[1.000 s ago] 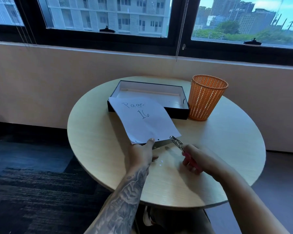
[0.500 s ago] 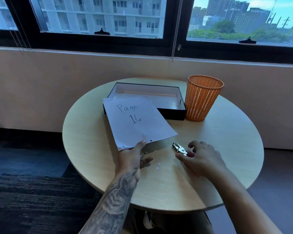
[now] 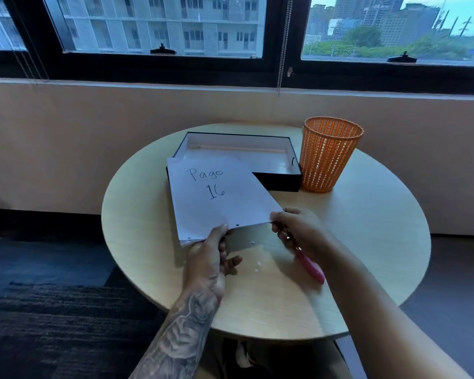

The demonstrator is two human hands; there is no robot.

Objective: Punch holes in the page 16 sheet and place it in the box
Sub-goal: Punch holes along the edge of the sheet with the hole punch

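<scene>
- Sheet marked "Page 16" is lifted at a slant above the table, its far corner overlapping the near left corner of the box.
- My left hand pinches the sheet's near edge, thumb on top, beside two punched holes.
- My right hand is clenched around the punch, its pink handle sticking out toward me; the fingertips touch the sheet's right corner.
- Small paper dots lie on the table between my hands.
- Box sits open just beside an orange basket at the table's far side.
</scene>
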